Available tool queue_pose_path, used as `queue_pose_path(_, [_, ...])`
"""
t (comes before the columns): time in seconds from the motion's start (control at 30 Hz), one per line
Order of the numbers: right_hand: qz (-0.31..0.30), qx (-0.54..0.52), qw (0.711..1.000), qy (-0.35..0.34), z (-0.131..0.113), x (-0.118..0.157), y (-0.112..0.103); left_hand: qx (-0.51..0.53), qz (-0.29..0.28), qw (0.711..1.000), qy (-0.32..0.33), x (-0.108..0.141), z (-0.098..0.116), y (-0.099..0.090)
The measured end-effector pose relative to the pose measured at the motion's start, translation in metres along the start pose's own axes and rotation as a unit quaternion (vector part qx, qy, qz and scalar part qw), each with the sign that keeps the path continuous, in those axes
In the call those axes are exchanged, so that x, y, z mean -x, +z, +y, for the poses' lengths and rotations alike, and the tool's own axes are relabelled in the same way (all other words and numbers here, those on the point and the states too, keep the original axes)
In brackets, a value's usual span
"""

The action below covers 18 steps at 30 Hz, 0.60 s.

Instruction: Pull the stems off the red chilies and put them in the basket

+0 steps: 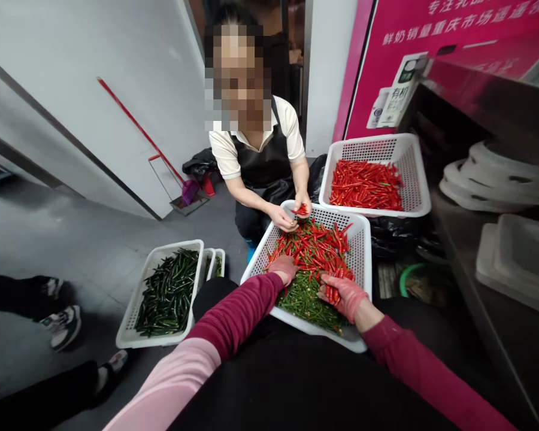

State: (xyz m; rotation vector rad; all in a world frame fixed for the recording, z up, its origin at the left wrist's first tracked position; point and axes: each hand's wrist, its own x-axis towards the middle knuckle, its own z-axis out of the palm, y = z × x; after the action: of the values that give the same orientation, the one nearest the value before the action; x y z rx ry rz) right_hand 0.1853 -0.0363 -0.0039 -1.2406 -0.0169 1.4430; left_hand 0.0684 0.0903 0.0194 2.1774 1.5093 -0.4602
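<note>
Three white perforated plastic baskets. Centre basket: mixed red and green chillies. Left hand rests loosely open on the pile at 9 o'clock; right hand, at 5 o'clock, is curled around several red chillies. Basket at 1 o'clock: red only. Basket at 9 o'clock: green only. A co-worker's hands pick at the far rim.

The left hand fingertips are buried among chillies.

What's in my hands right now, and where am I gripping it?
Right hand cups a few red chilies against the palm; left hand rests in the mixed basket, grip unclear.
</note>
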Motion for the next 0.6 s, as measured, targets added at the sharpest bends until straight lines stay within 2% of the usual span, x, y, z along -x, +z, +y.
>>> queue_pose_path(0.1, [0.004,0.065,0.997,-0.038,0.003,-0.005,0.017,0.023,0.021,0.998,0.051,0.019,-0.005,-0.003])
queue_pose_path(0.2, [0.004,0.174,0.98,-0.091,0.001,0.001,0.035,0.059,0.031,0.99,0.122,0.043,0.0,0.004])
queue_pose_path(0.3, [0.02,0.308,0.942,-0.135,-0.006,0.013,0.042,0.11,0.013,0.988,0.105,0.06,0.002,0.01])
queue_pose_path(0.37, [0.026,0.389,0.91,-0.143,-0.011,0.017,0.038,0.165,0.004,0.984,0.068,0.068,-0.002,0.007])
queue_pose_path(0.43, [0.025,0.422,0.897,-0.131,-0.014,0.015,0.029,0.193,0.012,0.98,0.037,0.075,-0.007,0.002])
queue_pose_path(0.53, [-0.017,0.473,0.872,-0.125,-0.017,0.005,0.016,0.217,0.022,0.976,0.02,0.084,-0.011,-0.006])
queue_pose_path(0.6, [-0.06,0.506,0.847,-0.149,-0.015,-0.003,0.013,0.23,0.005,0.973,0.033,0.084,-0.01,-0.009])
